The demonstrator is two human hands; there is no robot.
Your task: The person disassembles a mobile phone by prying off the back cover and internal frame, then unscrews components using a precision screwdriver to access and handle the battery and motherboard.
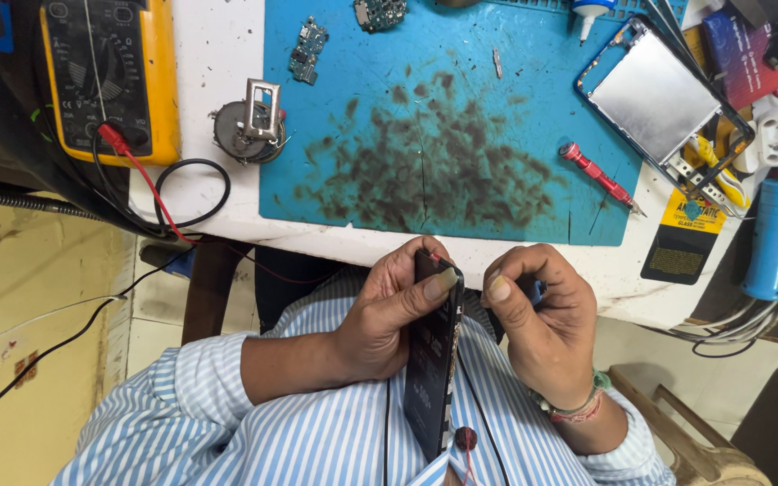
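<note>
- Head view: left hand (380,310) grips a dark phone (432,360) held on edge above the lap, thumb pressed along its upper side edge, fingers wrapped behind.
- Right hand (538,319) sits just beside the phone's top corner, fingers curled inward; fingertips are close to the edge — whether they pinch it or a small tool cannot be told.
- The phone stands between both hands, below the tabletop (218,72) edge, against the striped shirt.
- On the tabletop: a stained blue mat (443,135), a red screwdriver (598,175) at the mat's right edge, a detached phone frame (655,94) — well apart from the hands.
- A yellow multimeter (110,76) lies far left.
</note>
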